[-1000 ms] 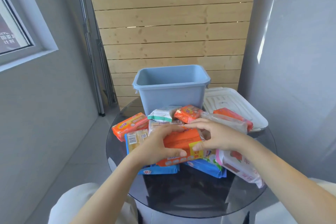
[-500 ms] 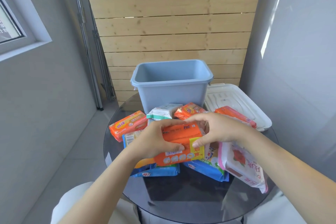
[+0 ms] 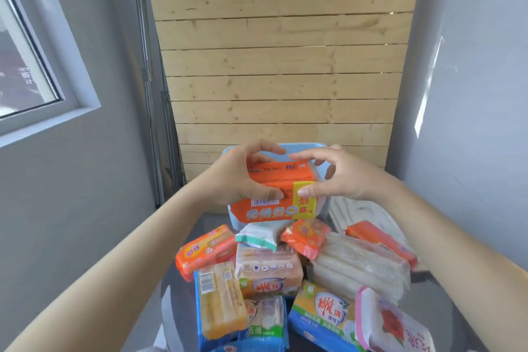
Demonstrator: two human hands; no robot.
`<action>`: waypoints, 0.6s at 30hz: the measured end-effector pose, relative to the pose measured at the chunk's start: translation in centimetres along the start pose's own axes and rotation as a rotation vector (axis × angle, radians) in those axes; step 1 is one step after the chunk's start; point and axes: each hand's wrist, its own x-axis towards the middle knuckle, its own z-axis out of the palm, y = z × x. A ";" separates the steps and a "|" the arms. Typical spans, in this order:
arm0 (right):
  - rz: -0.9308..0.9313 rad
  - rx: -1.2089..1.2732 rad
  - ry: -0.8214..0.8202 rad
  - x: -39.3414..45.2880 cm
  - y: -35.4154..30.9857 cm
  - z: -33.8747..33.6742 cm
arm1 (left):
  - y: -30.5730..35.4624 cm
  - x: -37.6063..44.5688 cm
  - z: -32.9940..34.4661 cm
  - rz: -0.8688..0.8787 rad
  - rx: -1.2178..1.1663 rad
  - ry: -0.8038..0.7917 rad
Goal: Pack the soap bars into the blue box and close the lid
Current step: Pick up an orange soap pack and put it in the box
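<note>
A large orange soap pack (image 3: 278, 203) with a yellow label hangs in the air in front of the blue box (image 3: 323, 210), level with its rim. My left hand (image 3: 243, 177) grips its left end and my right hand (image 3: 340, 177) grips its right end. The pack and both hands hide most of the box. Below them several wrapped soap packs lie in a heap on the dark glass table (image 3: 174, 300): a small orange one (image 3: 204, 251), a clear one with yellow bars (image 3: 220, 303), a long whitish one (image 3: 360, 268).
The white lid (image 3: 357, 214) lies flat to the right of the box, partly under soap packs. A wooden slat wall stands close behind the box. Grey walls close in on both sides, with a window at the left. The round table's edge curves at the lower left.
Both hands have lifted the large orange pack off the heap and carried it up and away from me, to the front of the box. The camera has tilted and moved closer.
</note>
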 end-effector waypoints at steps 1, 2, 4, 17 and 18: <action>0.000 0.000 -0.002 1.1 -0.3 -0.7 | 0.2 1.1 -0.9 0.007 0.017 -0.004; 0.009 0.008 -0.012 2.3 -0.4 -1.4 | 0.4 2.2 -1.7 0.007 0.025 -0.010; 0.035 0.049 -0.043 4.9 -0.3 -2.4 | 0.3 4.6 -3.1 0.000 0.018 -0.018; 0.204 0.159 -0.174 17.6 7.7 0.1 | -9.7 15.2 -4.9 -0.136 0.186 -0.089; 0.223 0.155 -0.187 18.1 8.3 0.6 | -10.6 15.7 -4.7 -0.148 0.222 -0.102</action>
